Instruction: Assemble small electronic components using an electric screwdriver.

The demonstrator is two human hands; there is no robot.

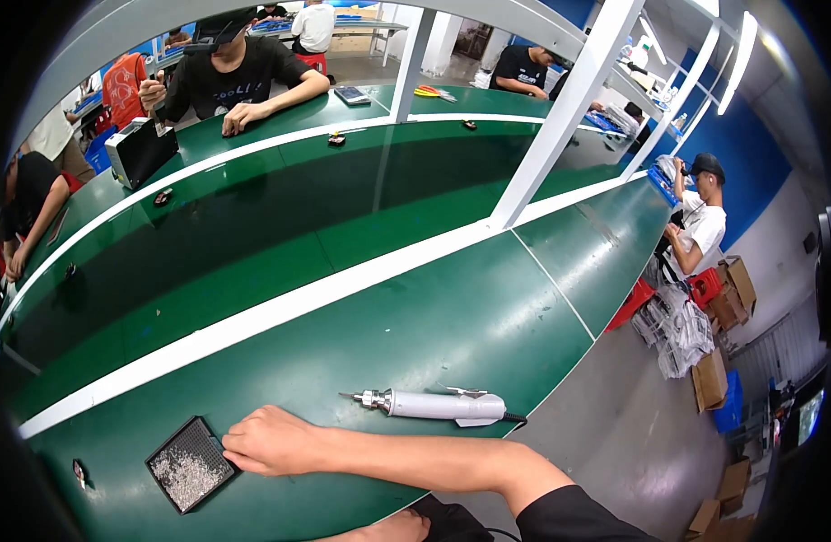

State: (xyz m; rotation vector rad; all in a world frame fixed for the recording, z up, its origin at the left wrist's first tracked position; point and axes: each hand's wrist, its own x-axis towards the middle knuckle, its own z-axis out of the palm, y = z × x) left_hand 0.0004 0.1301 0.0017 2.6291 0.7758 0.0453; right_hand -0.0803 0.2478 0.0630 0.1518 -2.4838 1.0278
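Note:
My right hand (pixel 269 441) reaches leftward over the green bench, its fingers curled closed at the right rim of a small black tray (pixel 197 423). Many small silvery pieces (pixel 191 473), too tiny to name for sure, lie heaped in that tray. Behind my right forearm rests a white electric screwdriver (pixel 443 406) on its side, bit pointing left, with a black cord at its right end. At the lower edge, by the bench's front edge, only part of my left hand (pixel 408 526) shows; its fingers are hidden.
A small dark part (pixel 79 473) lies left of the tray. Beyond a white rail (pixel 280 322), a dark belt carries several small parts. A white post (pixel 560 126) rises at the right. Co-workers sit across the bench; cartons (pixel 709 379) and bagged goods stand on the floor at right.

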